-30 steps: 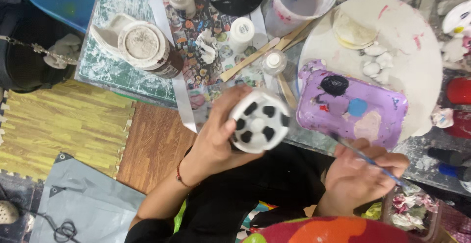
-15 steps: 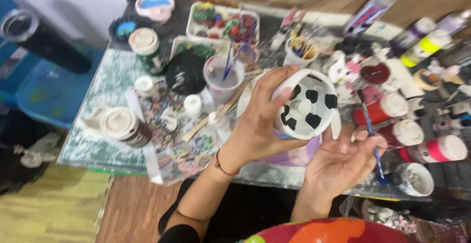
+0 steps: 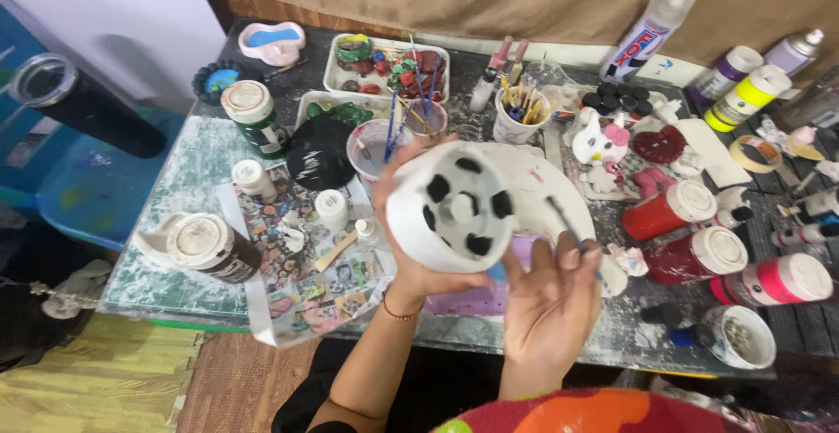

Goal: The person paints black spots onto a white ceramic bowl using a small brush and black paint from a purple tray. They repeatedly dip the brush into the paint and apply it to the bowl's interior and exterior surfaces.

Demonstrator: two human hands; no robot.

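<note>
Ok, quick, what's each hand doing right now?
Left hand: closed around the white pot with black spots.
Right hand: holding a thin paintbrush.

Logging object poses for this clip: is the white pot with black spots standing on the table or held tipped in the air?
Held tipped. The left hand grips the white spotted pot above the table, with its spotted end turned toward the camera.

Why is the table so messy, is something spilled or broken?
Nothing looks broken or freshly spilled. The table is smeared with dried white paint, and jars, bottles and brushes crowd it. The left hand holds up a white pot with black spots, and the right hand holds a thin brush beside it.
</note>
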